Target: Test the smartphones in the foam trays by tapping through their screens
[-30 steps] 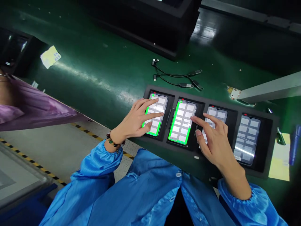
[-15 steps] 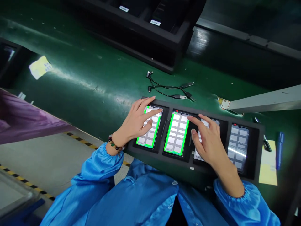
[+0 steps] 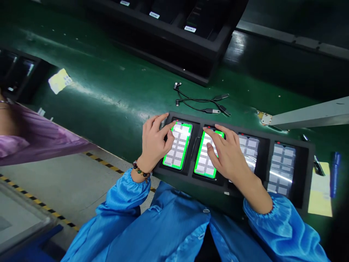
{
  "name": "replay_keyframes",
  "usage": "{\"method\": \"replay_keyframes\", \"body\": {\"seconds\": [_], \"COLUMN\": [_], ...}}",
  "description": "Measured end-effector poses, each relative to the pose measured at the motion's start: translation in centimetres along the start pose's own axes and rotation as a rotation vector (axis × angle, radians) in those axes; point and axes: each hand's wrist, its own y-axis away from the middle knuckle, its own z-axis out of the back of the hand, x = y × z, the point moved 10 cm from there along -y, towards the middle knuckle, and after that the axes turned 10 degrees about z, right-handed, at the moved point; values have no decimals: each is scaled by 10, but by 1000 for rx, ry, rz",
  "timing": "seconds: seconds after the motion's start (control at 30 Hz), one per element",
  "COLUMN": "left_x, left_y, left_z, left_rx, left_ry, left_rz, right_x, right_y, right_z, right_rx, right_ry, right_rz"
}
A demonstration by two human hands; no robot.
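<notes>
A black foam tray (image 3: 307, 174) holds a row of smartphones in its slots. Green borders glow around the white grid on the leftmost phone (image 3: 178, 147) and the second phone (image 3: 202, 160). My left hand (image 3: 156, 142) holds nothing; its index fingertip is at the top left corner of the leftmost screen, fingers apart. Over the second phone is my right hand (image 3: 230, 154), also open, its index fingertip at that screen's upper left corner. The third phone (image 3: 250, 147) is partly hidden by this hand. Greyer grids show on it and on the rightmost phone (image 3: 280, 163).
Short black cables (image 3: 197, 100) lie behind the tray. Farther back stands a large black foam box (image 3: 201, 43). A grey metal bar (image 3: 311, 112), yellow paper (image 3: 320, 193) and a blue marker (image 3: 335, 174) are at the right. Another person's purple sleeve (image 3: 51, 131) is at the left.
My left index finger has gone from the upper right to the upper left of its screen. My right index finger has moved left across the second phone's top. The view has shifted slightly.
</notes>
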Motion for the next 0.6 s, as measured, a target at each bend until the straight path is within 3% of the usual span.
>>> {"method": "replay_keyframes", "body": {"seconds": [0.17,0.43,0.6], "left_x": [-6,-9,-2], "left_y": [2,29,15], "left_z": [2,13,-1], "left_rx": [-7,10,90], "left_ry": [-68,-73,-31], "left_rz": [-11,-26,9], "right_x": [-18,-28,-25], "right_y": [21,61,55], "right_z": [11,18,19], "right_rx": [-27,-37,-67], "right_ry": [12,27,28], "right_rz": [-104,-186,-181]}}
